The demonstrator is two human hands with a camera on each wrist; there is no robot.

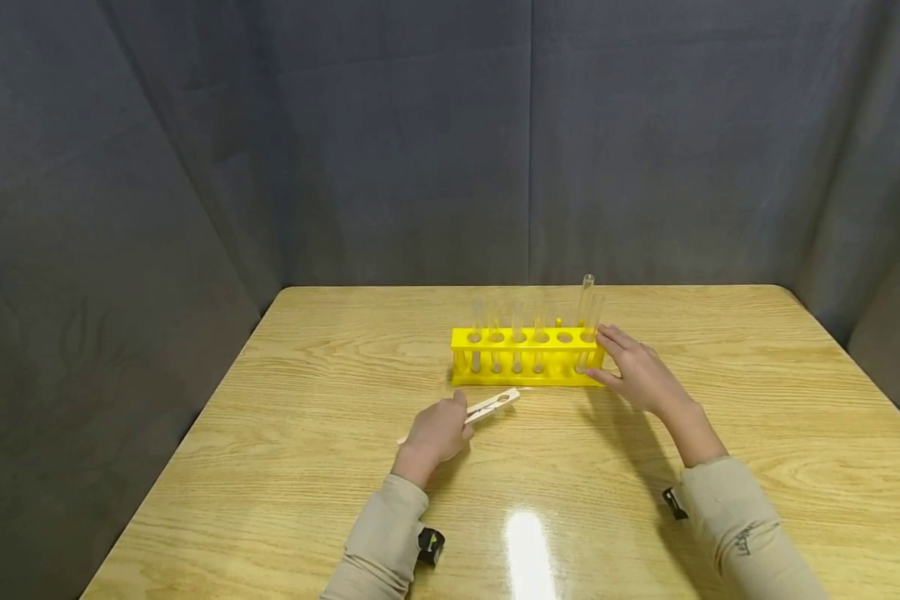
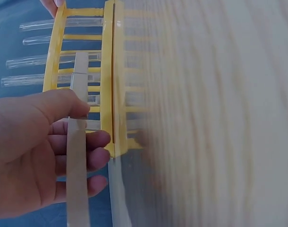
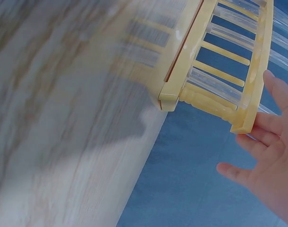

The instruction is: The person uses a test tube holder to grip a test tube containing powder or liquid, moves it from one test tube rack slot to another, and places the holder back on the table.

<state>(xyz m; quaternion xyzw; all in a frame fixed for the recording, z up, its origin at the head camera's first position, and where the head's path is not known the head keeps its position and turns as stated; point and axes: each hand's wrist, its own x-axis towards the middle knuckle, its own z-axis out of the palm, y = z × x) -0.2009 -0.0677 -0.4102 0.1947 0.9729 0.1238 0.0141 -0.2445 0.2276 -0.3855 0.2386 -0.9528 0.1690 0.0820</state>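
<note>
My left hand [image 1: 438, 429] pinches a wooden test tube clamp [image 2: 78, 165] between thumb and fingers. The clamp's jaws point toward the yellow test tube rack [image 1: 527, 343] and stand apart from it in the head view. Clear test tubes [image 1: 517, 315] stand upright in several of its holes; the second hole from the right has none. Another tube [image 1: 586, 292] rises behind the right end. At that end my right hand [image 1: 637, 371] touches the rack's top corner with its fingers, while the thumb [image 3: 232, 173] is held away from it in the right wrist view.
The rack stands on a wood-grain table [image 1: 307, 500] toward its far side. A dark grey curtain [image 1: 405, 167] hangs behind the table and along its sides. Light glares off the table's near middle.
</note>
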